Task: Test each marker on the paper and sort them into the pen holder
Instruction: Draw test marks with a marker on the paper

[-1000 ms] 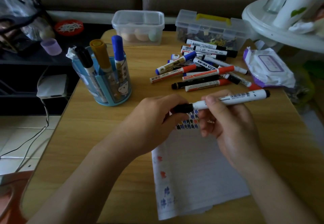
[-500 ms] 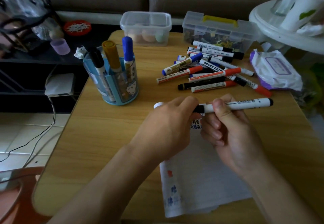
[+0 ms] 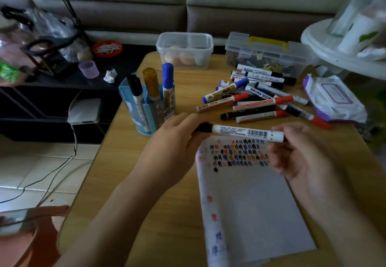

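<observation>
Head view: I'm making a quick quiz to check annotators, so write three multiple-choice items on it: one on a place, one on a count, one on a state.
1. Where on the table does the pen holder stand?
A. left of the marker pile
B. right of the marker pile
C. in the middle of the marker pile

2. How many markers stand in the pen holder?
A. two
B. three
C. five

3. How is the white marker placed?
A. lying in the marker pile
B. standing in the pen holder
C. held by two hands

Key:
1 A: the holder is near the table's left edge, with the pile to its right.
2 B: black, gold and blue caps stick out.
3 C: the left hand grips its black end and the right hand holds the other end, above the paper.
</observation>
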